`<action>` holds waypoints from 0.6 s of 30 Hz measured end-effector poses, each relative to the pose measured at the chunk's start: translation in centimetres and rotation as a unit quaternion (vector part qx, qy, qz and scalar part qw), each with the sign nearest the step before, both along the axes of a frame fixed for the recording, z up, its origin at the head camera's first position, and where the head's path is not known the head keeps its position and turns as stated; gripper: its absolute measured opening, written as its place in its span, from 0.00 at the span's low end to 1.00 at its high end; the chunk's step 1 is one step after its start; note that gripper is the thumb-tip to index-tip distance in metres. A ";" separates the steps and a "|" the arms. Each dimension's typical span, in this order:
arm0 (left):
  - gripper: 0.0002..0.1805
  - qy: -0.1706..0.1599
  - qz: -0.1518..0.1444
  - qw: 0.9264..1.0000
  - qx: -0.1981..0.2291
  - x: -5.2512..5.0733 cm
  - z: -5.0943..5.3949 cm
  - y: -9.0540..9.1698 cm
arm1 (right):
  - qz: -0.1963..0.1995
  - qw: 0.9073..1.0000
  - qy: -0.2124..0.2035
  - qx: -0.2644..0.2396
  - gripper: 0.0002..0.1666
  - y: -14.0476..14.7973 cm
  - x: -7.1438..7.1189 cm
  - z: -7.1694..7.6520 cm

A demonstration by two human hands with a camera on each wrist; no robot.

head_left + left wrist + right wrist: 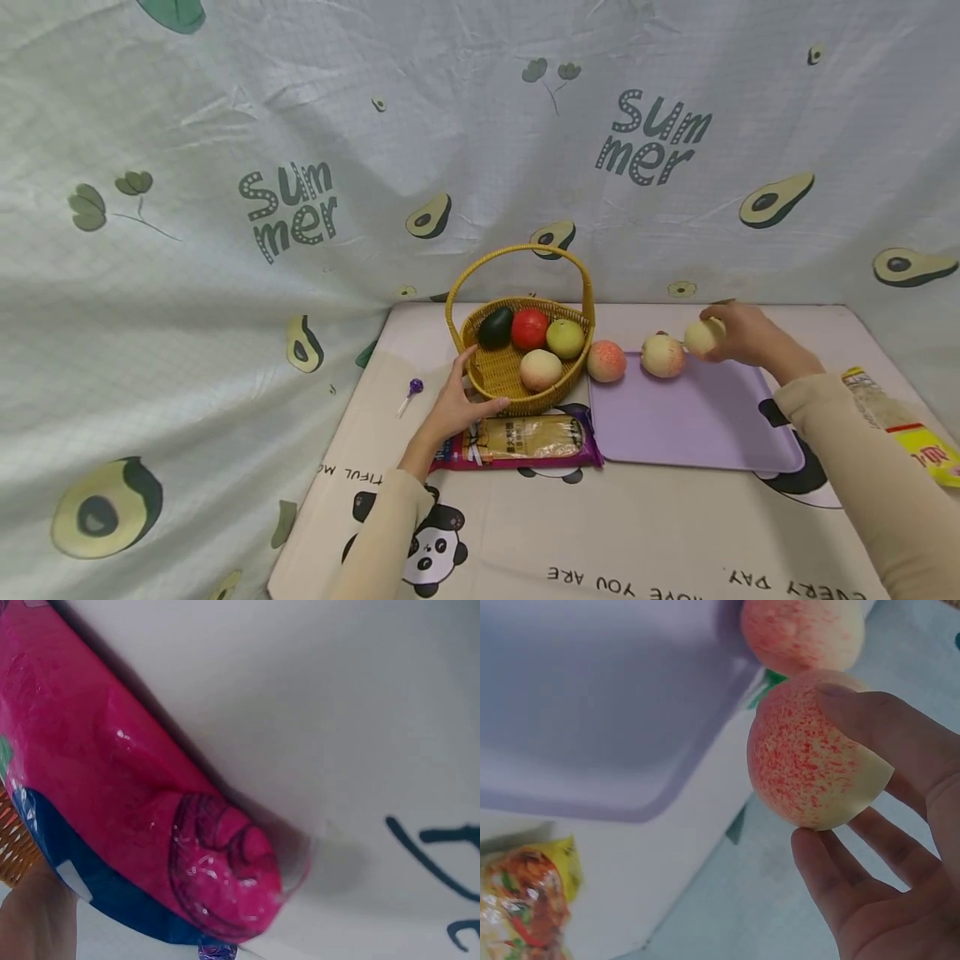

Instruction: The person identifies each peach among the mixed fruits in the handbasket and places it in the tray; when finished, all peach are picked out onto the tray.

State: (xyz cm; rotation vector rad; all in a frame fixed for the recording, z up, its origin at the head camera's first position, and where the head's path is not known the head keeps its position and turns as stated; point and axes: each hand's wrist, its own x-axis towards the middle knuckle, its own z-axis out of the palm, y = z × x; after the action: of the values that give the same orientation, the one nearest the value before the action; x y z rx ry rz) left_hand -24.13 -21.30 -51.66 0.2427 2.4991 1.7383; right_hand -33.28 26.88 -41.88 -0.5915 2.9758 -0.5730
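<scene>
Currently on my feed: right hand (742, 337), pinching one round, red-speckled cream peach (810, 754) near the far edge of the rectangular lilac tray (675, 425); left hand (453, 404), spread at the yellow wicker basket (534, 406). Risk, I judge: slackened pinch, smooth peach slipping, rolling off the desk (637, 508).

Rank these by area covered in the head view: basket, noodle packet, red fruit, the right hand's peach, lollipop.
1. Basket
2. Noodle packet
3. Red fruit and peach: too alike to rank, since the right hand covers part of the peach
4. Lollipop
</scene>
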 end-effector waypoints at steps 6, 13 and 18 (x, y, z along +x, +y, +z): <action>0.59 -0.003 0.004 1.000 -0.005 0.0 0.0 0.1 | -0.012 1.000 -0.014 0.006 0.43 0.7 0.1 -1.8; 0.60 0.006 0.005 1.000 -0.009 0.0 0.0 0.1 | -0.016 0.999 -0.027 -0.001 0.42 0.6 0.1 -3.4; 0.59 0.007 0.005 1.000 -0.015 -0.1 -0.1 0.0 | -0.024 0.999 -0.043 0.008 0.41 0.4 0.0 -4.1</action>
State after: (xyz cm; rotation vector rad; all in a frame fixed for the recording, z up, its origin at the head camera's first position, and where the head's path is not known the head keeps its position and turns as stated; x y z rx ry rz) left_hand -24.25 -21.31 -51.71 0.2407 2.5383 1.7089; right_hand -33.26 27.26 -45.97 -0.4837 2.9182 -0.5632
